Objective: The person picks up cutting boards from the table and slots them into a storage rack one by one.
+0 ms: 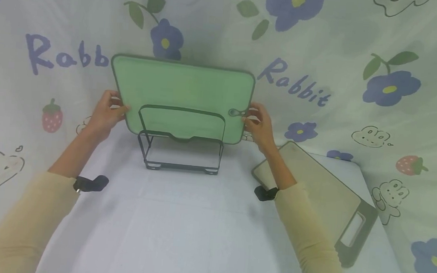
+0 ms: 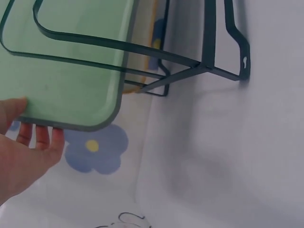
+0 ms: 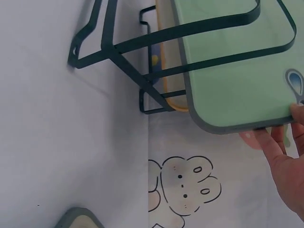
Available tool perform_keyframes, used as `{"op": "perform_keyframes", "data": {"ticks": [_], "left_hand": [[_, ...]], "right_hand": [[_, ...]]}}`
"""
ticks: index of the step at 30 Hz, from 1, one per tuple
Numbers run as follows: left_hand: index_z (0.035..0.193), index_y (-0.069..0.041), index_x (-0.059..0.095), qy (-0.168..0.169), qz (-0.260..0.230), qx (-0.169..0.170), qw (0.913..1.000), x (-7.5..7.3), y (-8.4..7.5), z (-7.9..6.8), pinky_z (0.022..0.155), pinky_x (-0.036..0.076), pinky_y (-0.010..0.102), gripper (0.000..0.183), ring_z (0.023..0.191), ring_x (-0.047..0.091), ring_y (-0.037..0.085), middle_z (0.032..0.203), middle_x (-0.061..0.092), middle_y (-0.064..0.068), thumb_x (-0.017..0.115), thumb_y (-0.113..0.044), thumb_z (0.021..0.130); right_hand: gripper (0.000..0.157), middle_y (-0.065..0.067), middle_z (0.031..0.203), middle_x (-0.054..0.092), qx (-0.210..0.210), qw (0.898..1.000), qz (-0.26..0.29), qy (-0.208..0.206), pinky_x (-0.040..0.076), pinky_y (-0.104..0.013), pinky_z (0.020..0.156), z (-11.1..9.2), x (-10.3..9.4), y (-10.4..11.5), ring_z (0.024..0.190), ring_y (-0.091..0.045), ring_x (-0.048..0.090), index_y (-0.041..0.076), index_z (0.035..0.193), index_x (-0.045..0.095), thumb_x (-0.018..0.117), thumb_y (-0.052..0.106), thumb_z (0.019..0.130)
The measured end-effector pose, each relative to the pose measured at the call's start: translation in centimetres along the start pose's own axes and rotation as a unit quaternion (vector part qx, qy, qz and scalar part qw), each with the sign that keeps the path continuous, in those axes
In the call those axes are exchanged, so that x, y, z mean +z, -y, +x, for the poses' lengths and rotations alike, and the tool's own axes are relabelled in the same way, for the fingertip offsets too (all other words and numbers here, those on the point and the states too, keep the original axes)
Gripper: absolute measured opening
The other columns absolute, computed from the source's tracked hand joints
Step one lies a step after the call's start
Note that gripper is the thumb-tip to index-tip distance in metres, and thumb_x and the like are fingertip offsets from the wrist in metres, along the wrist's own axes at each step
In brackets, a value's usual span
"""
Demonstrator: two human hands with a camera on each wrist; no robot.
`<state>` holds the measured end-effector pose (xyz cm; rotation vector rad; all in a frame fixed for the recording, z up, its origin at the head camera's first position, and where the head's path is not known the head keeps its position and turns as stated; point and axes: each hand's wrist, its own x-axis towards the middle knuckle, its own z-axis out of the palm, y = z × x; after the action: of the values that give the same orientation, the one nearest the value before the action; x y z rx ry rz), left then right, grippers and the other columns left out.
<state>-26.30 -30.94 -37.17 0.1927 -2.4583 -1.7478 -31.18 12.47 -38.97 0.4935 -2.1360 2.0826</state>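
Both hands hold a large green cutting board (image 1: 184, 84) with a grey rim, its long side horizontal. My left hand (image 1: 106, 112) pinches its left edge, thumb on the front face and fingers behind. At the opposite edge my right hand (image 1: 261, 125) pinches it the same way, next to a small drop-shaped mark. The board's lower part is between the wire loops of a dark metal rack (image 1: 181, 167), its bottom edge above the rack's base. Behind it in the rack, the wrist views show part of an orange-rimmed board (image 3: 171, 57), mostly hidden by the green one.
A beige cutting board (image 1: 314, 191) with a grey slotted handle lies flat on the right of the white table (image 1: 180, 236), under the right forearm. A printed cloth (image 1: 212, 20) with flowers and rabbits hangs close behind the rack and along the sides.
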Motion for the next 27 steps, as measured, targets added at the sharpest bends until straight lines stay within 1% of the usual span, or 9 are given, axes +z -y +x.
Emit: {"op": "perform_keyframes", "data": {"ticks": [7, 11, 15, 17, 22, 24, 27], "left_hand": [[0.119, -0.028, 0.042, -0.006, 0.009, -0.003, 0.9999, 0.2, 0.6, -0.2, 0.105, 0.046, 0.044, 0.024, 0.108, 0.051, 0.015, 0.120, 0.043, 0.003, 0.056, -0.018, 0.102], [0.119, -0.028, 0.042, -0.006, 0.017, -0.007, 0.9998, 0.3, 0.9, -0.3, 0.105, 0.045, 0.044, 0.024, 0.110, 0.051, 0.017, 0.121, 0.043, 0.004, 0.057, -0.019, 0.102], [0.119, -0.027, 0.042, -0.002, 0.014, -0.009, 0.9999, 0.4, 1.4, -0.2, 0.106, 0.045, 0.044, 0.024, 0.111, 0.050, 0.019, 0.122, 0.043, 0.006, 0.057, -0.019, 0.102], [0.118, -0.027, 0.042, -0.001, 0.017, -0.011, 0.9998, 0.4, 1.6, -0.2, 0.105, 0.046, 0.043, 0.024, 0.111, 0.050, 0.019, 0.123, 0.043, 0.006, 0.058, -0.019, 0.102], [0.120, -0.026, 0.042, 0.000, 0.027, -0.018, 0.9995, 0.4, 2.2, -0.2, 0.104, 0.047, 0.042, 0.025, 0.110, 0.050, 0.018, 0.127, 0.042, 0.009, 0.057, -0.020, 0.102], [0.121, -0.026, 0.042, 0.001, 0.026, -0.018, 0.9995, 0.5, 2.4, -0.2, 0.104, 0.047, 0.043, 0.025, 0.110, 0.050, 0.019, 0.128, 0.042, 0.010, 0.057, -0.020, 0.102], [0.119, -0.026, 0.042, 0.002, 0.021, -0.020, 0.9996, 0.6, 2.6, -0.2, 0.105, 0.046, 0.043, 0.024, 0.112, 0.050, 0.021, 0.128, 0.041, 0.010, 0.058, -0.020, 0.102]], "right_hand": [[0.044, -0.017, 0.110, 0.057, 0.005, 1.000, -0.016, 0.003, 0.060, -0.041, 0.080, -0.3, 0.1, -0.5, 0.091, -0.029, 0.065, 0.006, 0.132, 0.051, 0.058, -0.011, 0.092], [0.044, -0.014, 0.110, 0.058, 0.017, 1.000, -0.023, 0.006, 0.059, -0.040, 0.082, -0.5, 0.1, -0.8, 0.092, -0.029, 0.065, 0.008, 0.132, 0.051, 0.058, -0.009, 0.093], [0.044, -0.014, 0.111, 0.057, 0.030, 0.999, -0.019, 0.010, 0.058, -0.041, 0.085, -0.6, 0.1, -1.0, 0.094, -0.032, 0.063, 0.007, 0.134, 0.050, 0.058, -0.010, 0.094], [0.045, -0.016, 0.111, 0.056, 0.034, 0.999, -0.017, 0.014, 0.058, -0.044, 0.086, -0.8, 0.1, -0.8, 0.096, -0.035, 0.063, 0.004, 0.135, 0.049, 0.057, -0.011, 0.093], [0.044, -0.023, 0.112, 0.056, 0.041, 0.999, -0.019, 0.024, 0.056, -0.050, 0.089, -1.7, 0.5, 0.9, 0.100, -0.042, 0.061, -0.001, 0.134, 0.047, 0.057, -0.012, 0.093], [0.043, -0.024, 0.112, 0.056, 0.042, 0.999, -0.024, 0.024, 0.055, -0.051, 0.090, -2.0, 0.6, 1.4, 0.100, -0.042, 0.061, -0.002, 0.133, 0.047, 0.057, -0.012, 0.093], [0.042, -0.025, 0.111, 0.055, 0.044, 0.998, -0.023, 0.023, 0.054, -0.053, 0.090, -2.2, 0.7, 1.5, 0.100, -0.042, 0.061, -0.002, 0.133, 0.048, 0.057, -0.012, 0.093]]}}
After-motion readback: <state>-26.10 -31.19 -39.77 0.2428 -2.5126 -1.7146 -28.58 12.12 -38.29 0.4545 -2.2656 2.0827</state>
